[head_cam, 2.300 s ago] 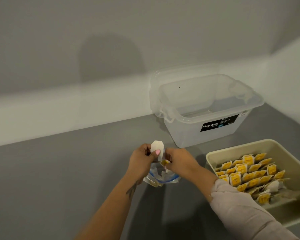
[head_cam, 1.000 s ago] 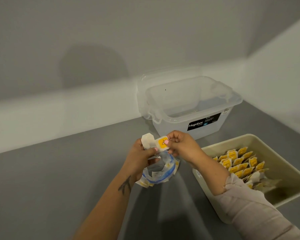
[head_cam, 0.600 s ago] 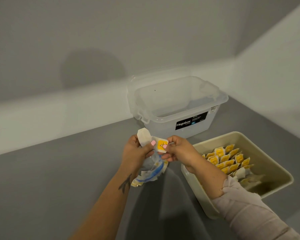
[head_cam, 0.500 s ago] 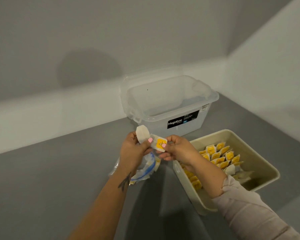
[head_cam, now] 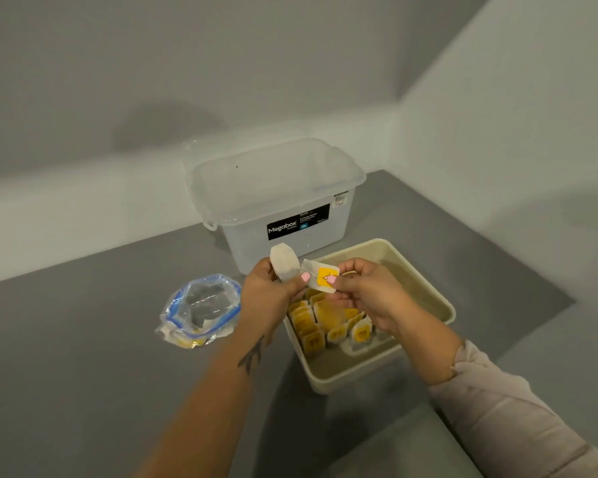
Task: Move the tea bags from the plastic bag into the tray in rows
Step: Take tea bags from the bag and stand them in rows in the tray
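My left hand (head_cam: 268,298) pinches a white tea bag (head_cam: 283,262) that stands upright above its fingers. My right hand (head_cam: 370,293) pinches a second tea bag with a yellow tag (head_cam: 321,278); the two bags touch, and a thin string runs between them. Both hands hover over the near left part of the beige tray (head_cam: 439,298). Several yellow-tagged tea bags (head_cam: 313,326) stand in rows inside the tray, partly hidden by my hands. The clear plastic bag with a blue zip (head_cam: 201,307) lies on the grey surface to the left, apart from my hands, with a few tea bags inside.
A clear plastic storage box labelled Megabox (head_cam: 277,201) stands behind the tray against the white wall ledge. The grey surface (head_cam: 66,357) stretches to the left and front. A wall corner rises at the right.
Both hands carried the two tea bags from above the plastic bag to over the tray. My left hand let go of the plastic bag, which now lies on the surface to the left.
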Action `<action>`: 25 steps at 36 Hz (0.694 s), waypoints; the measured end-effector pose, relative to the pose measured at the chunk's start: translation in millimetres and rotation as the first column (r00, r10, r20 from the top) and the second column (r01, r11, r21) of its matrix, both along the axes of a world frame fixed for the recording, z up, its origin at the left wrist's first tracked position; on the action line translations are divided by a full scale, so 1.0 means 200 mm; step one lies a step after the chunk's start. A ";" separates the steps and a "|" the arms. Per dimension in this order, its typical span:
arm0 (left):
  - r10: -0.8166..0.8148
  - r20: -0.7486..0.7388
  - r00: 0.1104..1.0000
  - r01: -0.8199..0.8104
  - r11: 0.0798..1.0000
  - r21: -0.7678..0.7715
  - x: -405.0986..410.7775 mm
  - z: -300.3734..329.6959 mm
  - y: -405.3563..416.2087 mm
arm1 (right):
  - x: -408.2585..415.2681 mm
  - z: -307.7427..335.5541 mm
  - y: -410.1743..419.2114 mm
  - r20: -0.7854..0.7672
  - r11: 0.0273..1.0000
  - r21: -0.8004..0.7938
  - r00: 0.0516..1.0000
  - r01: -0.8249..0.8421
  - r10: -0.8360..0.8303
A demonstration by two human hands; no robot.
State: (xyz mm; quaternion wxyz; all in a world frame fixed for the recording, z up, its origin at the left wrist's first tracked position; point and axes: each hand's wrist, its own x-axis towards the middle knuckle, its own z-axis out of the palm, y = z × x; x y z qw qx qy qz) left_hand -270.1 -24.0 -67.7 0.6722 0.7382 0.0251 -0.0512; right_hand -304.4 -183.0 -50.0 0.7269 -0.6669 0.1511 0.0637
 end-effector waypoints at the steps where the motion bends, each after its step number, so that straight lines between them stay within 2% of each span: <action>1: -0.002 -0.009 1.000 0.002 1.000 -0.007 -0.02 0.00 -0.02 | -0.02 0.00 -0.02 0.015 1.000 -0.017 1.000 -0.001 0.001; 6: -0.036 -0.104 0.994 0.020 0.989 -0.145 -0.14 0.01 -0.07 | -0.08 0.00 -0.12 0.104 0.968 -0.251 0.993 -0.022 0.050; 10: 0.005 -0.142 0.990 -0.033 0.980 -0.196 -0.20 -0.03 -0.05 | -0.11 0.01 -0.16 0.137 0.868 -0.490 0.977 -0.077 0.164; 14: 0.050 -0.146 0.988 -0.081 0.973 -0.216 -0.24 -0.04 -0.01 | -0.14 0.03 -0.16 0.101 0.673 -0.726 0.945 -0.144 0.311; 17: 0.080 -0.131 0.988 -0.107 0.972 -0.210 -0.27 -0.05 0.01 | -0.15 0.04 -0.14 0.020 0.473 -0.859 0.911 -0.195 0.412; 20: 0.100 -0.124 0.987 -0.124 0.971 -0.205 -0.30 -0.06 0.04 | -0.16 0.02 -0.12 -0.083 0.288 -0.925 0.873 -0.246 0.480; 25: 0.113 -0.108 0.988 -0.137 0.958 -0.252 -0.34 -0.06 0.08 | -0.15 -0.07 -0.08 -0.190 0.074 -0.962 0.838 -0.263 0.512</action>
